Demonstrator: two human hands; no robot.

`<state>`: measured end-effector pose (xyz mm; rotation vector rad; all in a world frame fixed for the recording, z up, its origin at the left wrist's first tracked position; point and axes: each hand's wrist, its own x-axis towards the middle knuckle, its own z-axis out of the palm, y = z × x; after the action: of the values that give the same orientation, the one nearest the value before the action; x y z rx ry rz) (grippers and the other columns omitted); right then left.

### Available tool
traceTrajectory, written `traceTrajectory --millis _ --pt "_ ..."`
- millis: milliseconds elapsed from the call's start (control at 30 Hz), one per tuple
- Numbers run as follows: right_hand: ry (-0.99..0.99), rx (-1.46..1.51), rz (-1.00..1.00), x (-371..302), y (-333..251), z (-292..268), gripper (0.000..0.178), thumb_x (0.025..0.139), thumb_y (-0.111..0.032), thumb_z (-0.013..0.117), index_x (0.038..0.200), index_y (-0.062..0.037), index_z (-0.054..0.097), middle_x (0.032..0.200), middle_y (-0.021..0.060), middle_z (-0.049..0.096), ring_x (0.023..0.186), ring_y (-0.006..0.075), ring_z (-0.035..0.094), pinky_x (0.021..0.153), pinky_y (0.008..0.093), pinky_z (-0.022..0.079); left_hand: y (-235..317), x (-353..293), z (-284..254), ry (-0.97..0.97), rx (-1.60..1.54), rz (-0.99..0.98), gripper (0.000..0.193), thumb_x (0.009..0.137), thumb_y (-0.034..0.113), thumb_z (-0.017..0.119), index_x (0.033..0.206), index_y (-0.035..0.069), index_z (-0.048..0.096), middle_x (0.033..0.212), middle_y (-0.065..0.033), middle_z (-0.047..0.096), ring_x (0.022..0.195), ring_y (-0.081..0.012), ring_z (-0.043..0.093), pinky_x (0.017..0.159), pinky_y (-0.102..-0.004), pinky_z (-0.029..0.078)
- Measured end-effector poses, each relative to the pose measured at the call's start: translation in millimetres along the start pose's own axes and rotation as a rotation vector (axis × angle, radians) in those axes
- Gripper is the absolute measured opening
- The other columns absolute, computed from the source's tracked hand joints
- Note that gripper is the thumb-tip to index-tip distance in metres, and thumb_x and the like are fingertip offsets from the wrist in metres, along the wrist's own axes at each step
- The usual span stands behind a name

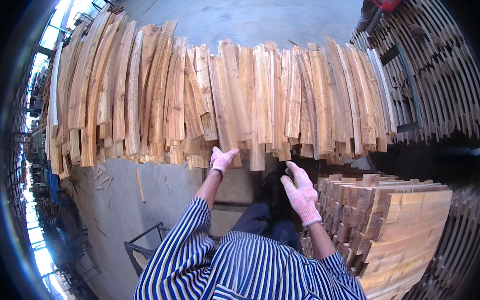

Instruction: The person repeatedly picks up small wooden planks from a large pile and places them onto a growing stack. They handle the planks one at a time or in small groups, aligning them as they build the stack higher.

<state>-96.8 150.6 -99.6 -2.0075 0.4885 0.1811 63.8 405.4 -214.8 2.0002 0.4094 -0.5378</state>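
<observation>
A long pile of rough wooden planks spans the view in front of me, their near ends pointing toward me at uneven lengths. My left hand, in a pinkish-white work glove, is at the near ends of the planks with thumb and forefinger spread apart. Its thumb reaches the end of one plank; whether it touches is unclear. My right hand, gloved the same way, hovers lower and to the right, fingers apart and nothing in it. It is just left of a stack of boards.
Stacked wide boards stand close on my right. Beyond them are tall racks of spaced slats. A dark metal frame is low on the left, above the concrete floor. A person is at the far right.
</observation>
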Motion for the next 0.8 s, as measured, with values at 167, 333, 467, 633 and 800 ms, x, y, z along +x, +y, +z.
traceTrajectory --millis 167,333,467,633,800 --pt "-0.287 -0.030 0.114 93 -32 41 0.100 0.088 -0.062 0.068 0.160 -0.0052 0.027 0.154 0.0237 0.046 0.138 0.0370 0.051 0.116 0.0431 0.038 51 -96 28 -0.068 -0.435 0.103 0.049 0.080 0.021 0.085 0.119 -0.002 0.063 0.103 -0.0138 0.075 0.085 -0.0179 0.071 0.073 -0.0336 0.059" --pt "-0.249 0.148 0.259 116 -41 59 0.128 0.072 -0.057 0.086 0.159 0.0081 0.018 0.152 0.0318 0.044 0.141 0.0363 0.046 0.116 0.0389 0.039 49 -165 70 -0.097 -0.227 0.131 0.055 0.085 0.030 0.085 0.124 -0.001 0.061 0.106 -0.0104 0.072 0.094 -0.0173 0.067 0.085 -0.0362 0.056" --pt "-0.289 0.576 0.212 155 -31 7 0.113 0.076 -0.033 0.090 0.157 0.0089 0.023 0.148 0.0262 0.049 0.134 0.0317 0.052 0.111 0.0358 0.045 76 -128 73 -0.431 -0.503 0.323 0.069 0.093 0.032 0.078 0.145 -0.002 0.049 0.129 -0.0095 0.063 0.119 -0.0160 0.057 0.103 -0.0330 0.047" --pt "-0.089 0.180 0.137 251 10 9 0.115 0.079 -0.044 0.086 0.159 0.0058 0.021 0.156 0.0251 0.042 0.143 0.0329 0.044 0.118 0.0368 0.036 -13 14 139 -0.275 -0.837 -0.558 0.077 0.093 0.060 0.067 0.148 0.010 0.048 0.136 -0.0148 0.057 0.121 -0.0261 0.056 0.102 -0.0425 0.047" --pt "-0.086 0.012 0.324 302 40 67 0.126 0.073 -0.066 0.081 0.165 -0.0120 0.015 0.166 0.0262 0.022 0.153 0.0404 0.027 0.123 0.0460 0.029 3 61 167 -0.333 -1.205 -0.864 0.104 0.084 0.078 0.063 0.158 0.013 0.032 0.161 -0.0194 0.032 0.145 -0.0385 0.035 0.121 -0.0558 0.026"
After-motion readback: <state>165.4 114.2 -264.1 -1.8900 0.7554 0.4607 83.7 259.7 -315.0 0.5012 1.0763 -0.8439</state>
